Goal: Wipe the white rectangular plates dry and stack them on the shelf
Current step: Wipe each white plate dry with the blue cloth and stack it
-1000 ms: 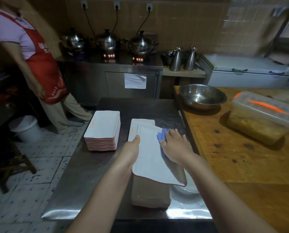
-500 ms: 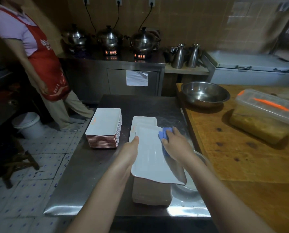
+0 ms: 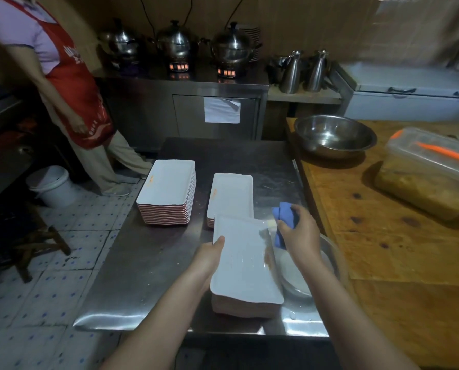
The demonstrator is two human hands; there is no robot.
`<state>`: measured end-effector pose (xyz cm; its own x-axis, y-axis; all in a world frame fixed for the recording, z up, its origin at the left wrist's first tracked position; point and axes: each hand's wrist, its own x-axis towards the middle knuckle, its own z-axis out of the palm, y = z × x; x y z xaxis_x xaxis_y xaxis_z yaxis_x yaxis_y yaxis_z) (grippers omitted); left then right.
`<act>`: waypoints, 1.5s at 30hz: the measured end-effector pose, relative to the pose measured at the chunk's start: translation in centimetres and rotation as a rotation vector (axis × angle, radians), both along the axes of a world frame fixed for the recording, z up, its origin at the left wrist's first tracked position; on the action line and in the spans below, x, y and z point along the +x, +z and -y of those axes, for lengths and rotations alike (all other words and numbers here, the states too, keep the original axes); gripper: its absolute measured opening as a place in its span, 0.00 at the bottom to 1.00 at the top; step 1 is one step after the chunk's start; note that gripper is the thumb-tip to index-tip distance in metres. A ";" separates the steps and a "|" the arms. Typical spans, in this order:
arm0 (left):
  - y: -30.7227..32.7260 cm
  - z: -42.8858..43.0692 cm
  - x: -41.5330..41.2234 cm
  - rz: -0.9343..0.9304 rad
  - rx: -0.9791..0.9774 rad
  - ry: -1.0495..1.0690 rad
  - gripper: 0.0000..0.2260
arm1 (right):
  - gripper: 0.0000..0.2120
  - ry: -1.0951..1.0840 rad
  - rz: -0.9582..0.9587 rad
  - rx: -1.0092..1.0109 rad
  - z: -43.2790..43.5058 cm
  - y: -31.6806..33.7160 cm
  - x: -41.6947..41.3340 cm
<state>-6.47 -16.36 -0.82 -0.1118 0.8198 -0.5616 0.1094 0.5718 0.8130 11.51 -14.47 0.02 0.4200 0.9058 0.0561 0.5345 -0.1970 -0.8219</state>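
Our left hand [image 3: 209, 259] grips the near-left edge of a white plate [image 3: 243, 259], holding it tilted above a pile [image 3: 243, 307] on the bench [image 3: 148, 263]. Our right hand [image 3: 301, 236], just right of the plate's far corner, is clenched around a blue cloth [image 3: 284, 217]. Beyond the hands lie a low stack [image 3: 232, 194] and, to its left, a taller stack [image 3: 168, 192].

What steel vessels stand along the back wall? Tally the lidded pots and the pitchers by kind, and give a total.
Lidded pots: 3
Pitchers: 2
Total: 5
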 end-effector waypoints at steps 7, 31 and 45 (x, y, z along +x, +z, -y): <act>-3.7 -1.2 0.4 -0.100 0.001 -0.023 0.16 | 0.21 0.101 -0.054 -0.011 0.4 -1.8 -0.3; -9.0 -3.2 -0.4 -0.707 0.047 -0.284 0.16 | 0.23 0.206 -0.118 -0.091 -3.9 -5.0 -3.1; -6.6 -16.2 -1.5 -0.554 0.274 0.046 0.09 | 0.24 0.165 -0.203 -0.153 -13.2 -5.1 -4.6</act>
<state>-7.97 -0.19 -7.38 -0.3649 0.9136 -0.1796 0.5381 0.3644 0.7601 6.90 -1.32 -5.12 0.2554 0.9541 -0.1566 0.3970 -0.2511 -0.8828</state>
